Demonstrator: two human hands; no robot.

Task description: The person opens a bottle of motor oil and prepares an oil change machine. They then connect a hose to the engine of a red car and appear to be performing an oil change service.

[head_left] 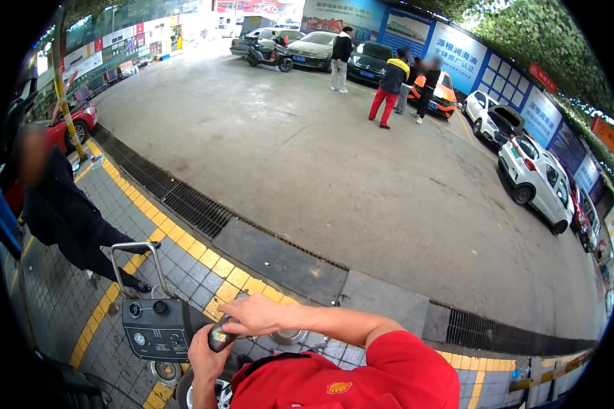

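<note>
The control unit (155,332) has a boxy, dark housing with knobs, a round gauge and a bent-tube metal handle (158,262). A spoked wheel (223,393) shows beside the left forearm. Right hand (258,315): fingers partly curled over the dark part's (218,339) upper end. Left hand (203,354): curled against its side. The part (rounded, glossy, labelled) sits between both hands, right of the unit; expect it rigid, fairly light, possibly slippery; grip around the body.

Black scooter (271,56) near pale car (314,48); orange car (446,97) behind standing people (392,78); drain grate (184,199) beside yellow tiles (237,277).
</note>
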